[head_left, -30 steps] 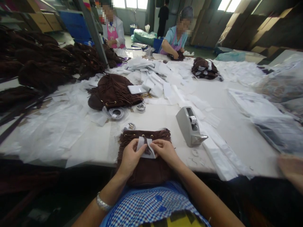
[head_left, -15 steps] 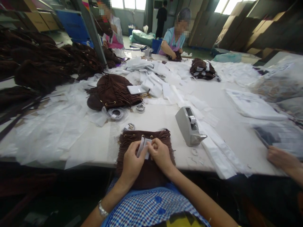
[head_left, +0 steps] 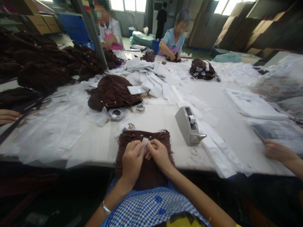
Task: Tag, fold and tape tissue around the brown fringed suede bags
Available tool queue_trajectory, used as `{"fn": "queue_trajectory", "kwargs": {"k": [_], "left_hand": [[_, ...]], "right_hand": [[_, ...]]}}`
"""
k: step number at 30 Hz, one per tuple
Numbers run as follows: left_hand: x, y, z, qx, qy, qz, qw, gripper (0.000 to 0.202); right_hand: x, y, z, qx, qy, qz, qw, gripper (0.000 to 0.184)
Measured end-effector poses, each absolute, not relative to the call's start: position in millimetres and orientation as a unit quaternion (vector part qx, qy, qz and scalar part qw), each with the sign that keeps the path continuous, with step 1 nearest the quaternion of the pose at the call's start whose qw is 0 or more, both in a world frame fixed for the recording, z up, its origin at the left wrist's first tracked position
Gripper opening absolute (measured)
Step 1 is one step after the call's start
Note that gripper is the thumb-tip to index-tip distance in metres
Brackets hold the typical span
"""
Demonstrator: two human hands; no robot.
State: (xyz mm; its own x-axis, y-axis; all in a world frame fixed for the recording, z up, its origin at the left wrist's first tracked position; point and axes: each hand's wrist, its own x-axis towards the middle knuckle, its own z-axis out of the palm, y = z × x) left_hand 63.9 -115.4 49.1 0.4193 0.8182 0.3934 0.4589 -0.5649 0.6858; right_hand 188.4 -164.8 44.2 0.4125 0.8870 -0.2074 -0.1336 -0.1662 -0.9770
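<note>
A dark brown fringed suede bag (head_left: 144, 170) lies at the table's near edge, hanging partly over it toward my lap. Both hands rest on its upper part. My left hand (head_left: 131, 160) and my right hand (head_left: 159, 154) are closed, pinching a small white paper piece (head_left: 145, 142) folded between their fingertips, just below the bag's row of gold eyelets. Most of the paper is hidden by my fingers.
A grey tape dispenser (head_left: 189, 126) stands to the right of the bag. Another brown fringed bag (head_left: 111, 93) and tape rolls (head_left: 115, 113) lie behind. White paper sheets (head_left: 156, 78) cover the table. A co-worker's hand (head_left: 276, 150) reaches in at right, another hand (head_left: 7, 116) at left. Two people work at the far end.
The white paper, spread wide between my hands a second ago, is now folded small and pinched between my fingertips. My hands have come together. A hand has appeared at the left edge.
</note>
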Motion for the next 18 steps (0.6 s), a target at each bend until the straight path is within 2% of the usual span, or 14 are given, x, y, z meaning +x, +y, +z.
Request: {"fn": "queue_trajectory", "kwargs": {"k": [5, 8, 13, 18], "left_hand": [[64.3, -126.8, 53.0, 0.849, 0.364, 0.334, 0.19, 0.033], [62.0, -130.2, 53.9, 0.85, 0.364, 0.323, 0.198, 0.036], [56.4, -123.9, 58.6, 0.808, 0.371, 0.336, 0.311, 0.025], [53.2, -111.4, 58.0, 0.708, 0.397, 0.341, 0.474, 0.019]], "right_hand": [[190.6, -167.8, 42.9, -0.611, -0.294, 0.436, 0.591, 0.041], [191.0, -168.8, 40.4, -0.62, -0.302, 0.426, 0.586, 0.039], [190.3, -167.0, 35.7, -0.609, -0.308, 0.444, 0.581, 0.036], [190.2, -166.4, 41.1, -0.613, -0.32, 0.437, 0.575, 0.034]]}}
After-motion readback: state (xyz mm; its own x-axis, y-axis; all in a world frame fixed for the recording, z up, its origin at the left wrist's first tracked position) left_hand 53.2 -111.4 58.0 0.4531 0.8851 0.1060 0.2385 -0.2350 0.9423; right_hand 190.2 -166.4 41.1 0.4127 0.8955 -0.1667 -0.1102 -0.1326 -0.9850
